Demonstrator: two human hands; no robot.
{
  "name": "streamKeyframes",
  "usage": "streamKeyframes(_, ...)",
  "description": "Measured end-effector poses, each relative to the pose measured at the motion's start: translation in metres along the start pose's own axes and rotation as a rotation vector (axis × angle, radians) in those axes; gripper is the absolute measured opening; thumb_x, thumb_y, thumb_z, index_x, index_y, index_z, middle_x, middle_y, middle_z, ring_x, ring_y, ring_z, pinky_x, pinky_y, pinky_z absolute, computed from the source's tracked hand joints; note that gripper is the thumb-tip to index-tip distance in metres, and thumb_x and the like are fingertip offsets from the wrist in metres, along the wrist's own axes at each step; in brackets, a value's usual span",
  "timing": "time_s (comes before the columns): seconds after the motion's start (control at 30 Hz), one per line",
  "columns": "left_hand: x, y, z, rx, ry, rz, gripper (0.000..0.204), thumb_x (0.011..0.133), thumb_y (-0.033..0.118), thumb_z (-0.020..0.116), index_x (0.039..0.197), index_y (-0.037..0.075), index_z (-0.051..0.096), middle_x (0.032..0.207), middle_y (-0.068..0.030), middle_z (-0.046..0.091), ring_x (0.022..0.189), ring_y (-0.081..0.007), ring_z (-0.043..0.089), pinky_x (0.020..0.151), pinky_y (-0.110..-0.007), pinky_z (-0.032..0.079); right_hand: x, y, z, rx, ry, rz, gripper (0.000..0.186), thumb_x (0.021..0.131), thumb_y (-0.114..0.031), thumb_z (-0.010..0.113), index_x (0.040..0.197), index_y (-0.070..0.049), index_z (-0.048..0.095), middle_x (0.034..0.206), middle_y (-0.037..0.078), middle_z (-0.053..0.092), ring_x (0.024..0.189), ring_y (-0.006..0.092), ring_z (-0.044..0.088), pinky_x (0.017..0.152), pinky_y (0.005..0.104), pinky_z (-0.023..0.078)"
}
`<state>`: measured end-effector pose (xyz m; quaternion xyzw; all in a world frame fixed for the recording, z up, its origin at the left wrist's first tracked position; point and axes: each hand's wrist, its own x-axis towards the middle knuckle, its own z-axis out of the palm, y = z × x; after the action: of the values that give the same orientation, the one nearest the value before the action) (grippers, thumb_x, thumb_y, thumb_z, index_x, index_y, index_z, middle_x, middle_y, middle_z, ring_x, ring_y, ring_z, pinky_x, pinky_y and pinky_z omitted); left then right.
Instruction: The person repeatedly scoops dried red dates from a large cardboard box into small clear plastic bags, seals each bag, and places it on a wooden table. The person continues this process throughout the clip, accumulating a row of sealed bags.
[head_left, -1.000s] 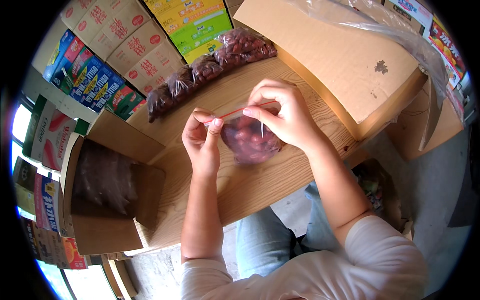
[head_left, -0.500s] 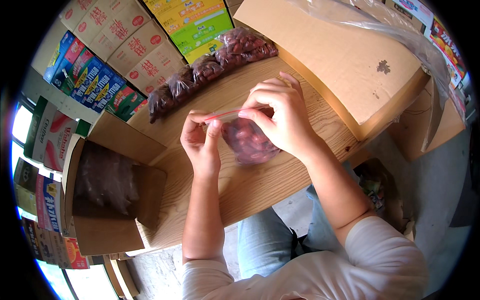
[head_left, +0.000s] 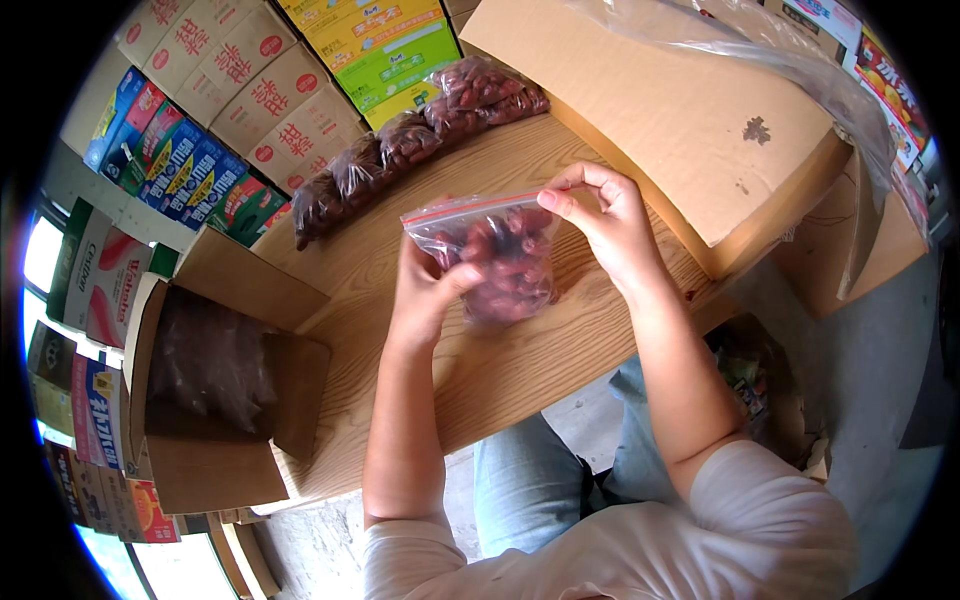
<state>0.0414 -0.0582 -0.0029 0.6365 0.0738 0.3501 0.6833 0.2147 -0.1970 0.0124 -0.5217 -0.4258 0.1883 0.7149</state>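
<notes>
A clear zip bag [head_left: 505,270] of dark red dried fruit, with a red strip along its top, is upright between my hands over the wooden table [head_left: 380,390]. My left hand [head_left: 425,290] grips its left side, thumb across the front and fingers partly hidden behind it. My right hand [head_left: 610,220] pinches the top right corner, closed on the seal. Several filled bags [head_left: 350,175] of the same fruit lie in a row along the table's back edge.
An open cardboard box [head_left: 210,460] with plastic bags inside stands at the left. A large cardboard sheet [head_left: 650,110] with loose plastic [head_left: 780,70] over it covers the right side. Stacked cartons [head_left: 240,70] rise behind the table, and more boxes [head_left: 105,270] are at the far left.
The bag has been lifted more upright, its front now facing me. My left hand has slid from the seal down to the bag's side; my right hand has moved right to the corner.
</notes>
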Motion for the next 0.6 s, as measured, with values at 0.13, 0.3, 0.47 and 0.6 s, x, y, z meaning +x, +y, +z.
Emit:
streamKeyframes(0.13,0.002,0.0,0.007,0.031,-0.122,-0.191,0.062,0.073,0.009,0.083,0.124,0.0,0.051,0.115,-0.0072,0.063,0.103,-0.0159,0.061,0.091,-0.032,0.049,-0.004,0.014,0.017,0.218,-0.007,0.039,0.051,0.079,-0.015,0.078,0.121,-0.002,0.053,0.11,0.006,0.061,0.102,0.0133,0.058,0.092,0.03,0.046)
streamKeyframes(0.3,0.003,0.0,0.01,0.086,-0.05,-0.193,0.049,0.08,0.008,0.077,0.123,-0.002,0.053,0.11,-0.0069,0.065,0.1,-0.0152,0.062,0.088,-0.031,0.051,-0.013,0.032,0.026,0.177,-0.166,0.076,0.059,0.076,-0.018,0.082,0.124,-0.001,0.052,0.112,0.006,0.061,0.1,0.0134,0.058,0.085,0.0284,0.05)
streamKeyframes(0.47,-0.002,0.001,0.012,0.099,-0.003,-0.189,0.057,0.085,0.011,0.073,0.133,-0.003,0.046,0.117,-0.0093,0.061,0.107,-0.0164,0.058,0.092,-0.032,0.048,-0.02,0.022,0.042,0.325,-0.124,0.075,0.05,0.085,-0.012,0.073,0.127,0.0,0.05,0.113,0.007,0.061,0.098,0.0105,0.058,0.08,0.0253,0.051)
streamKeyframes(0.6,-0.002,0.003,0.016,-0.01,-0.027,-0.123,0.062,0.087,0.012,0.071,0.138,-0.003,0.04,0.125,-0.0116,0.056,0.112,-0.017,0.054,0.096,-0.032,0.045,-0.017,0.022,0.038,0.253,-0.171,0.034,0.057,0.088,-0.007,0.068,0.138,0.0,0.042,0.113,0.007,0.06,0.099,0.0094,0.057,0.078,0.0241,0.051)
